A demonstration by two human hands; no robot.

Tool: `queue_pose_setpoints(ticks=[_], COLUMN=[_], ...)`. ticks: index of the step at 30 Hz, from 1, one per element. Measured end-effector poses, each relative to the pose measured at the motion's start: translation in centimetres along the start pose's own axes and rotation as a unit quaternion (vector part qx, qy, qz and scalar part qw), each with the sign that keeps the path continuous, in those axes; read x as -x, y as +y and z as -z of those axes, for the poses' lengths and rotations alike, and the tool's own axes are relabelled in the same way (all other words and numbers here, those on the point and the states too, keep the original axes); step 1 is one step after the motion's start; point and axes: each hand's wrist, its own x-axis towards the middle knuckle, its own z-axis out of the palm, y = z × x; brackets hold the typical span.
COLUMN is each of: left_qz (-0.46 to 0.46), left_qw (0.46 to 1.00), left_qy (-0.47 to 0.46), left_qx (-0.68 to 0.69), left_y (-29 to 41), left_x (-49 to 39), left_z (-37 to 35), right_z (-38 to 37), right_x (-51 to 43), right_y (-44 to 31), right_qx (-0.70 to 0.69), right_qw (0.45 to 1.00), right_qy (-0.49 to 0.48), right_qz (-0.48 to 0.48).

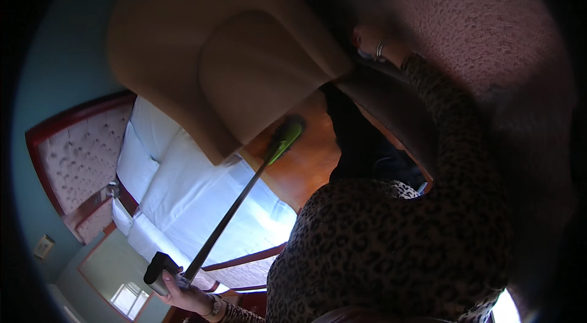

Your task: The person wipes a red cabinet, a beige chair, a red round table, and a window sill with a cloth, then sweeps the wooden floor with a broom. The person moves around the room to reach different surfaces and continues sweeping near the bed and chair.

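Note:
At the lower left, my left hand (181, 298) is closed around the dark pole (224, 222) of a broom. A dark grey, box-like object (160, 272) is at the same hand; its exact kind is unclear. The pole slants to a lime-green broom head (286, 143) with dark bristles, low over the brown floor (316, 149). At the upper right, my right hand (383, 45), with a ring-like band at the wrist, is in shadow beside the edge of a large tan door-like panel (257, 66). Something red and something pale show at its fingers, too blurred to identify.
A bed with white linen (192, 185) and a tufted headboard (87, 153) stands on the left. Below it hangs a framed mirror (119, 263). A rough pinkish wall (472, 25) rises on the right. My leopard-print top (390, 249) covers the lower right.

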Motion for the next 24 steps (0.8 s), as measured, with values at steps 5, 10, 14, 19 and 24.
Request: queue_pose_setpoints(ticks=[5, 10, 14, 19, 24], left_qz=[-0.078, 0.021, 0.04, 0.199, 0.257], left_qw=[0.994, 0.986, 0.978, 0.929, 0.885], left_qy=[0.077, 0.162, 0.204, 0.293, 0.389], left_qx=[0.013, 0.018, -0.015, -0.11, -0.017], left_y=[-1.5, -6.7, -13.6, -21.5, -28.1], left_x=[13.0, 24.9, 36.8, 51.7, 65.3], left_z=[9.8, 21.8, 27.6, 31.0, 31.9], right_z=[-9.9, -18.2, -19.1, -21.1, -30.8], right_x=[15.4, 26.3, 31.9, 35.9, 38.6], right_y=[-4.1, -3.5, -2.1, -5.5, -10.0], right_qx=[0.045, 0.03, -0.102, -0.104, 0.023], right_qw=[0.978, 0.986, 0.989, 0.994, 0.99], right_qy=[-0.177, -0.161, -0.074, 0.016, 0.084], right_qz=[0.102, 0.017, -0.071, -0.025, 0.109])
